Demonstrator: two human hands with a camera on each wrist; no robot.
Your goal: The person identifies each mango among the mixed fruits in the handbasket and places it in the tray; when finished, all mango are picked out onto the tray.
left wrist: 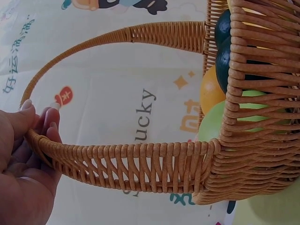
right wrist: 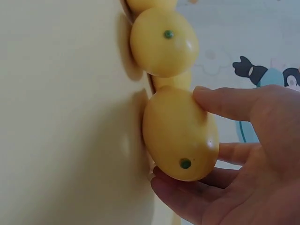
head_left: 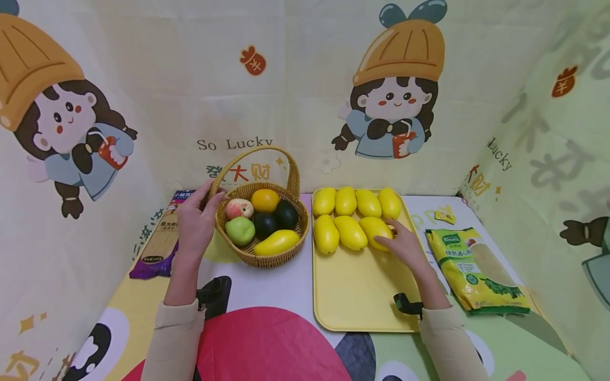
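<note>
My left hand (head_left: pixel 196 225) holds the arched handle (left wrist: pixel 117 161) of a wicker basket (head_left: pixel 269 260), thumb and fingers around it in the left wrist view. In the basket lie a green apple (head_left: pixel 240 230), a peach (head_left: pixel 239 209), an orange (head_left: pixel 265 201), dark fruits (head_left: pixel 286 214) and a yellow mango (head_left: pixel 277 243). On the yellow tray (head_left: pixel 362 296), several more mangoes stand in two rows. My right hand (head_left: pixel 405 244) grips the front row's rightmost mango (right wrist: pixel 180 133), thumb on one side and fingers on the other. It sits close over the tray surface.
A purple-ended pasta pack (head_left: pixel 159 238) lies left of the basket. Right of the tray are a yellow-green Knorr bag (head_left: pixel 476 270) and a small yellow packet (head_left: pixel 445 216). Printed cloth walls (head_left: pixel 305 95) rise behind and at both sides.
</note>
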